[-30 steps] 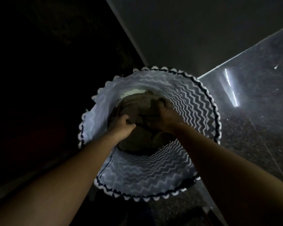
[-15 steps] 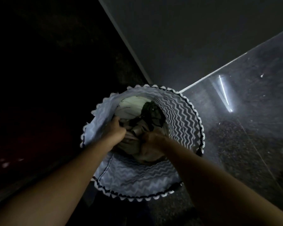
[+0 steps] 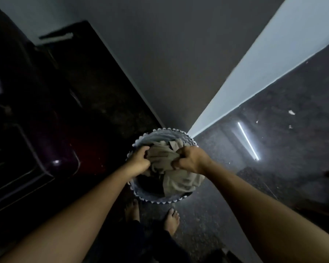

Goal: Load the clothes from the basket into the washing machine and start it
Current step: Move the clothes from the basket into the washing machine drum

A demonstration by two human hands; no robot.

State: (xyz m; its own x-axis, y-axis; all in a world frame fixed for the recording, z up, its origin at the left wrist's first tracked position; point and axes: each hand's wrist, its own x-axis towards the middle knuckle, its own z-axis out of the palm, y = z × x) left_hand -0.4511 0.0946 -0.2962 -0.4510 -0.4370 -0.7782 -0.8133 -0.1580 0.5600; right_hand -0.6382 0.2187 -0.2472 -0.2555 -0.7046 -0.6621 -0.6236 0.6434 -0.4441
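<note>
Both hands, left [image 3: 139,161] and right [image 3: 191,160], clutch the beige clothes [image 3: 164,157] bunched over the basket [image 3: 160,198], one corner trailing inside. A good lift likely gathers that tail first, then swings toward the dark machine [image 3: 27,130] at left.

We stretch both bare forearms [image 3: 87,211] forward and down, wrists close together. Our left hand [image 3: 139,161] and right hand [image 3: 193,160] grip the crumpled beige cloth [image 3: 160,155] between them, fingers curled in, knuckles up. Our bare feet [image 3: 171,221] stand just below the hands.
</note>
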